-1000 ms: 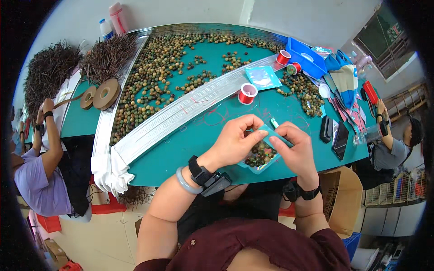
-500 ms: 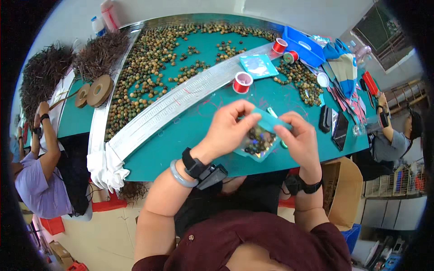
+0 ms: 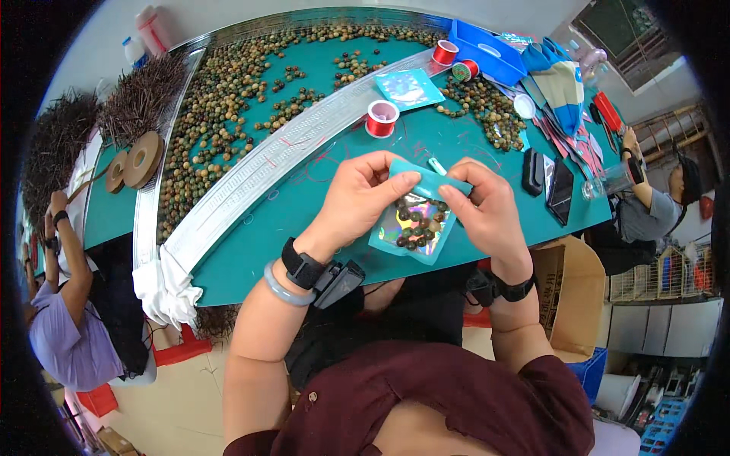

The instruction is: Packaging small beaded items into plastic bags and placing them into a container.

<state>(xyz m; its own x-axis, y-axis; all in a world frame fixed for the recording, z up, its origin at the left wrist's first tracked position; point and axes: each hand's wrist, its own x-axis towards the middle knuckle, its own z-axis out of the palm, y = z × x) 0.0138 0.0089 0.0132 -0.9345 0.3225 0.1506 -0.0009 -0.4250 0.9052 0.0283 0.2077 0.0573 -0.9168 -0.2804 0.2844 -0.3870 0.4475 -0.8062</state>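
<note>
Between my hands hangs a small teal zip bag point(image 3: 417, 237) with a shiny clear front. Dark green and brown round beads point(image 3: 414, 226) show through its window. My left hand point(image 3: 363, 196) pinches the bag's top edge at its left end, thumb on the near side. My right hand point(image 3: 487, 207) pinches the same edge at its right end. The bag tilts over the near part of the green table point(image 3: 304, 254). Just beyond the hands lies a thin whitish-green tool point(image 3: 436, 166), partly hidden by them.
Past the hands stand a spool of red thread point(image 3: 382, 119) and another teal bag point(image 3: 411, 89). A long silver grooved board point(image 3: 266, 163) divides off many loose beads point(image 3: 228, 99). A blue tray point(image 3: 487, 55) and black phone point(image 3: 560, 191) are at right. Co-workers sit on both sides.
The bag now faces up more plainly, its beads showing in the window. Both hands still pinch its top edge. The whole view has shifted, so the table things appear farther left.
</note>
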